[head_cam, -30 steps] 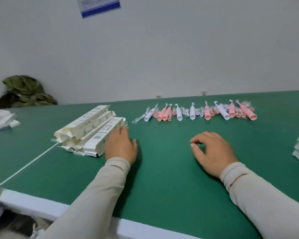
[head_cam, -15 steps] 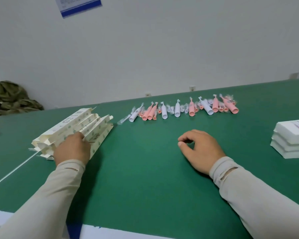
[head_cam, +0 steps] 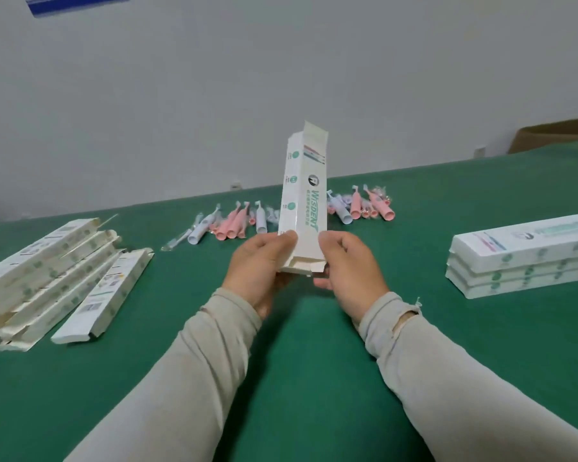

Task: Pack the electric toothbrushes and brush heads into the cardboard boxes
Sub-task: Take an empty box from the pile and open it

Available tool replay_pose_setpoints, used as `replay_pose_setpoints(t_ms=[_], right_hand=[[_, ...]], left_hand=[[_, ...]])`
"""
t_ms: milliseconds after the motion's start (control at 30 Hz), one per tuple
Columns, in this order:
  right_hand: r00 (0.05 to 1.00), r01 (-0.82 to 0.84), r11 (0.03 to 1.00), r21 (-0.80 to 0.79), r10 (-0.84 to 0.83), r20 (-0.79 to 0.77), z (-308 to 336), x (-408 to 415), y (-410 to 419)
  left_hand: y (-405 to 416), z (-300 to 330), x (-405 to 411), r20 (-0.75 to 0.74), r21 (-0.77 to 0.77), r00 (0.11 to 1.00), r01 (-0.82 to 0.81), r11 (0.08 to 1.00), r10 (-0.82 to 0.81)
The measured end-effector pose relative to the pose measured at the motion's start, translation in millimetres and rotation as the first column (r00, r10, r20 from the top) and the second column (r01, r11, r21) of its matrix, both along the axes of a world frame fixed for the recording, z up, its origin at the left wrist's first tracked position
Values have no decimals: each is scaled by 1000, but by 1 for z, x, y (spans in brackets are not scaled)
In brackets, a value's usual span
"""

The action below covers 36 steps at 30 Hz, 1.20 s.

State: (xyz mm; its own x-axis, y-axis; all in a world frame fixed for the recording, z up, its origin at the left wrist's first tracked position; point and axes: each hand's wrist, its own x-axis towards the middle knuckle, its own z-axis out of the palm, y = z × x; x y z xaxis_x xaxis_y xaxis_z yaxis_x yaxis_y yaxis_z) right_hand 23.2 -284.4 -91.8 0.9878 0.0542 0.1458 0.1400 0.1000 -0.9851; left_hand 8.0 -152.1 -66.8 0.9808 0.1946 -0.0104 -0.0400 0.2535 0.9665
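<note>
A long white cardboard box (head_cam: pixel 303 195) with green print stands upright in mid-air over the green table (head_cam: pixel 297 355). My left hand (head_cam: pixel 259 268) grips its lower left side and my right hand (head_cam: pixel 347 271) grips its lower right; the bottom flaps hang open between them. The top flap sticks up. Behind the box lies a row of pink and white electric toothbrushes (head_cam: pixel 234 225) with small wrapped brush heads (head_cam: pixel 379 191) among them, partly hidden by the box. A heap of flat unfolded boxes (head_cam: pixel 54 271) lies at the left.
Three boxes are stacked at the right (head_cam: pixel 528 261). A brown carton (head_cam: pixel 554 133) stands at the far right corner. A white wall rises behind the table, with a blue-edged sheet (head_cam: pixel 77 3) pinned at the top left.
My left hand left the heap with one box and brought it to the middle. My right hand rose off the table and took hold of the box too. It now stands upright.
</note>
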Motion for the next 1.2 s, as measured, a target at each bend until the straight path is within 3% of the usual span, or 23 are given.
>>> replay_pose_setpoints(t_ms=[133, 300, 400, 500, 600, 833, 1200], right_hand=[[997, 50, 998, -45, -52, -49, -2, 7, -8], [974, -186, 979, 88, 195, -112, -10, 0, 1], [960, -263, 962, 74, 269, -84, -18, -8, 15], [962, -272, 962, -8, 272, -29, -21, -12, 22], [947, -317, 939, -134, 322, 19, -26, -17, 26], [964, -221, 938, -268, 251, 82, -30, -14, 23], [980, -158, 960, -231, 180, 81, -20, -15, 18]], left_hand=[[-14, -19, 7, 48, 33, 999, 21, 999, -22], [2, -24, 8, 77, -248, 965, 261, 933, -249], [10, -23, 11, 53, -394, 983, 183, 901, -176], [16, -20, 14, 122, -530, 991, 106, 842, -48], [22, -20, 16, 102, -519, 995, 38, 854, 17], [21, -25, 17, 126, -431, 992, 28, 902, 29], [5, -27, 12, 67, -457, 992, 123, 881, -104]])
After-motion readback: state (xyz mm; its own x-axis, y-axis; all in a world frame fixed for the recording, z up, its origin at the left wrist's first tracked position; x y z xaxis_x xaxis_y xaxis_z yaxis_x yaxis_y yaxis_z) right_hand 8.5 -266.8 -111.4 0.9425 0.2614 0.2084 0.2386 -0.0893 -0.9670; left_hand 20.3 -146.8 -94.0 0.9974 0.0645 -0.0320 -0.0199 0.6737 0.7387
